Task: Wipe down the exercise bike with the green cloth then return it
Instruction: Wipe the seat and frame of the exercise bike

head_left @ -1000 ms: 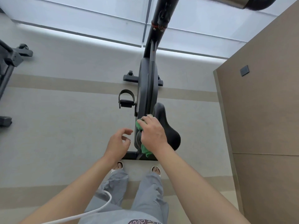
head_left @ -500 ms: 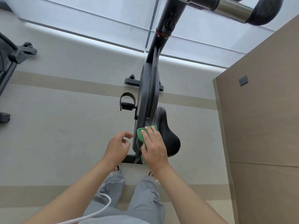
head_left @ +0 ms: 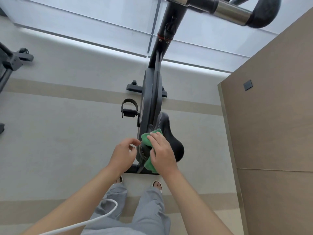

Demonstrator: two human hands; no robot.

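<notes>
Green cloth lies draped over the left rear part of the black saddle of the exercise bike, with one portion showing ahead of the fingers and another portion hanging below the palm near the rear stabiliser bar. Right hand lies flat on top of the cloth, fingers extended and pressing it against the saddle; the thumb side faces the left hand. Left hand hovers just beside the saddle's left edge, fingers loosely curled, holding nothing; whether a fingertip touches the cloth cannot be told.

The bike stands upright on a pale floor crossed by tan bands. Its left pedal with strap projects to the left of the frame. The handlebar, with a metal sleeve and a dark foam grip, crosses the top of the view. A tan wall panel stands to the right of the bike. Part of another dark machine is visible at the left edge. The person wears grey trousers and open-toed footwear; a white cable curves across the lower left.
</notes>
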